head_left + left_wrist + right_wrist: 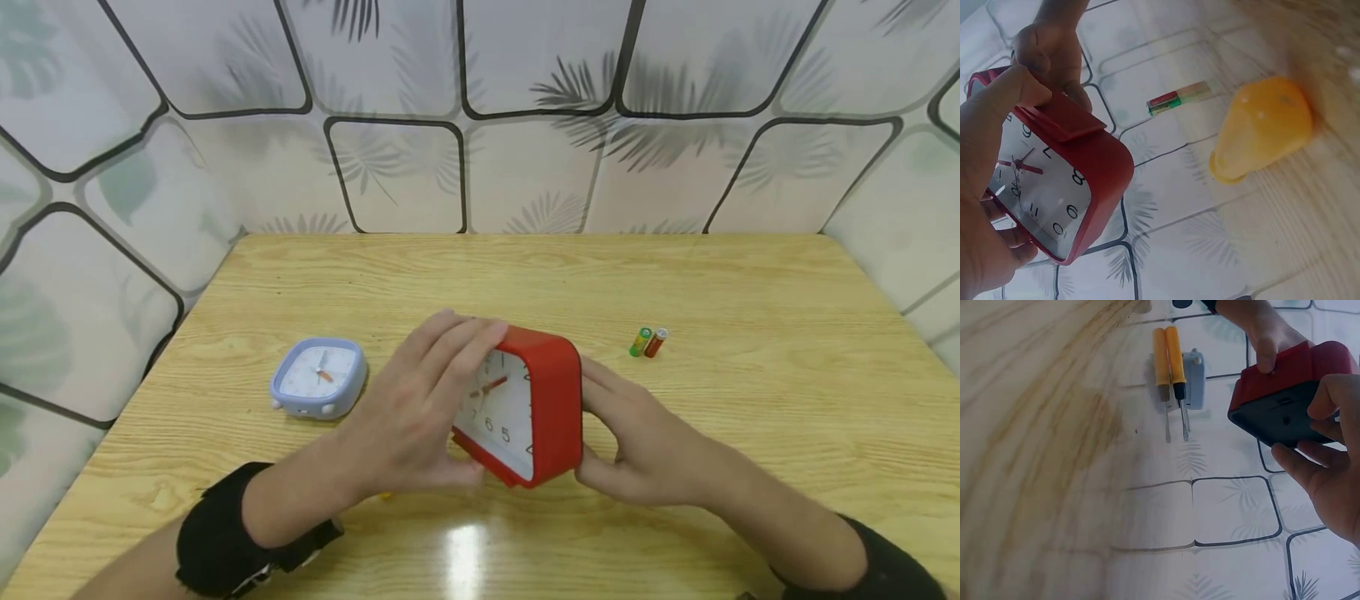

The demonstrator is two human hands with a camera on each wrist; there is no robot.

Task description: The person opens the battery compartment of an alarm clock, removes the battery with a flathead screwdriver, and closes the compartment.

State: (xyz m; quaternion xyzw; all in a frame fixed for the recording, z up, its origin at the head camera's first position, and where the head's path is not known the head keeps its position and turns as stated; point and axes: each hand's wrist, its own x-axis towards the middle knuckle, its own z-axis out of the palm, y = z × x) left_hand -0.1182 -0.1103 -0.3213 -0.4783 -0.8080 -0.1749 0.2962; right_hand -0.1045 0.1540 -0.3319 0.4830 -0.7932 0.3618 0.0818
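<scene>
A red alarm clock (555,408) with a white dial is held tilted above the table, its face toward the left. My left hand (416,408) grips it, fingers over the top and thumb along the lower edge. From the other side my right hand (648,442) holds the clock by its back. The right wrist view shows the clock's black back (1282,415), with the fingers (1325,459) of the right hand against it. A small hole is visible there, but other details of the back are too dark to tell.
A pale blue alarm clock (318,379) lies face up at the left. Two small batteries (648,342), one green and one red, are side by side at the right. A yellow-handled screwdriver (1175,356) lies on the glossy table (750,317), mostly hidden by the left arm in the head view.
</scene>
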